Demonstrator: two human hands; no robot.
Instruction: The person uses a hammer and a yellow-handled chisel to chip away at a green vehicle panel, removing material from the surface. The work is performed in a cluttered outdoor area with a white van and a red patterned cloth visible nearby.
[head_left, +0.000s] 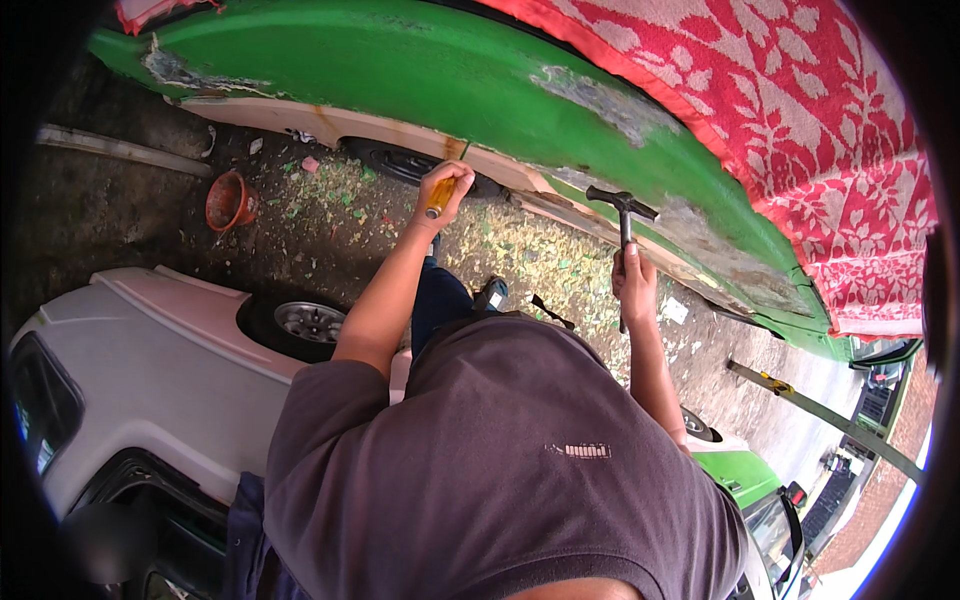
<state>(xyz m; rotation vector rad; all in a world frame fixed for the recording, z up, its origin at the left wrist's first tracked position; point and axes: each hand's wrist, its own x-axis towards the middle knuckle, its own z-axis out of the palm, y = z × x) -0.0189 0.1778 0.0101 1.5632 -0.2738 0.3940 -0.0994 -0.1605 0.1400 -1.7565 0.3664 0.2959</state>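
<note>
My left hand (455, 180) is closed around a yellow-handled screwdriver (438, 199), held at the lower edge of a green vehicle body (400, 75). Its handle end points back toward me; my fingers and the panel edge hide most of the shank, so I cannot tell whether the tip touches. In my right hand (636, 285) is a hammer (625, 208), gripped by its handle with the head up, close to the panel and apart from the screwdriver. Bare, scraped patches (608, 103) show grey through the green paint, and a beige strip (390, 130) runs along the lower edge.
A red patterned cloth (790, 130) drapes over the vehicle at the right. Paint chips (560, 260) litter the ground. An orange-red pot (231, 201) stands near a long bar (125, 150) at left. A pale car (170, 350) is behind me; a pole (830, 420) extends at right.
</note>
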